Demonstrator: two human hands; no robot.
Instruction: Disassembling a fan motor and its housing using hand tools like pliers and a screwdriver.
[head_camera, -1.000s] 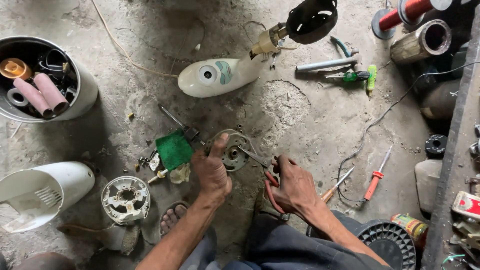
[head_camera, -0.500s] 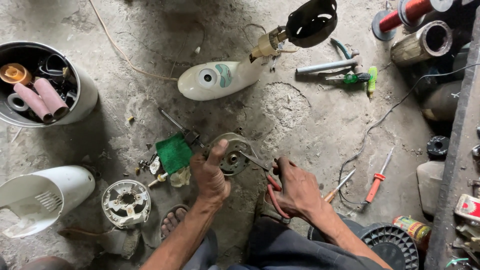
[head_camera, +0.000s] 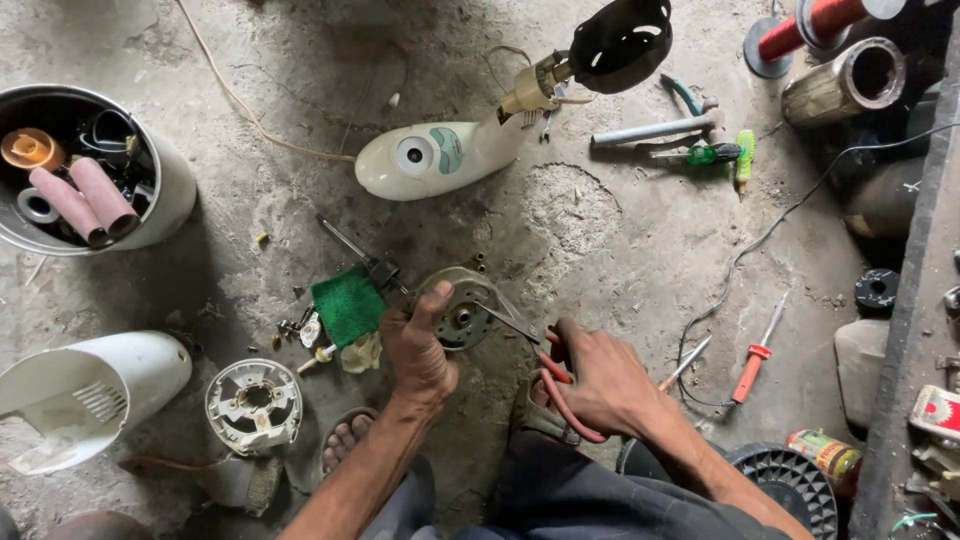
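Rough concrete floor (head_camera: 620, 260), dusty and cracked, fills the view, with the person crouched at its lower edge. A round metal disc (head_camera: 458, 308) lies near the middle of the floor. The left hand (head_camera: 418, 345) grips the disc's left rim, thumb up over the edge and fingers curled around it. The right hand (head_camera: 598, 382), just right of the disc, is closed around the red handles of pliers (head_camera: 535, 345), whose tips reach onto the disc's centre.

Just left of the disc lies a green pad (head_camera: 347, 305), with a thin screwdriver (head_camera: 352, 248) slanting above it and small screws scattered beside it. Below and left of the disc sits a white round housing (head_camera: 254, 405), and farther left a white shell (head_camera: 85, 395) on its side. Well above the disc rests a cream fan base (head_camera: 440, 158) joined to a black motor cup (head_camera: 620, 42). Far up and left of the disc stands a bucket (head_camera: 165, 190) holding pink rolls. Right of the disc, beyond the right hand, lies a red screwdriver (head_camera: 755, 352).
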